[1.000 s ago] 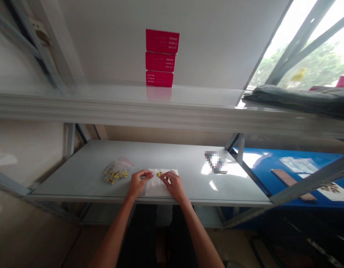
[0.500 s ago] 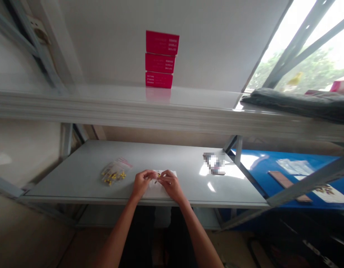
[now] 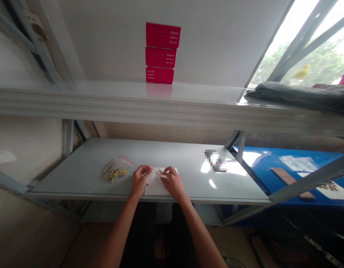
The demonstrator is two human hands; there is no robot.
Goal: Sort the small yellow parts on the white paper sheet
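A white sheet [image 3: 157,189] lies near the front edge of the grey table, between and under my hands. On its left side, my left hand [image 3: 140,180] has its fingers drawn together at something pale and thin that is too small to name. My right hand [image 3: 172,181] is curled over the sheet's right side, fingertips at a tiny brownish piece; whatever it grips is unclear. To the left lies a clear zip bag [image 3: 119,163], with several small yellow-ended pieces [image 3: 115,174] in or beside it.
Above the table runs a white shelf [image 3: 105,97] bearing three stacked red boxes [image 3: 161,54]. A blurred-out object [image 3: 216,160] lies to the right. Beyond the frame post, a blue table [image 3: 261,160] holds a brown strip [image 3: 291,182] and packets. Dark cloth [image 3: 297,95] rests upon the shelf.
My hands have moved slightly apart; before, their fingertips met over a small dark and yellowish piece above the sheet. The camera view has shifted a little.
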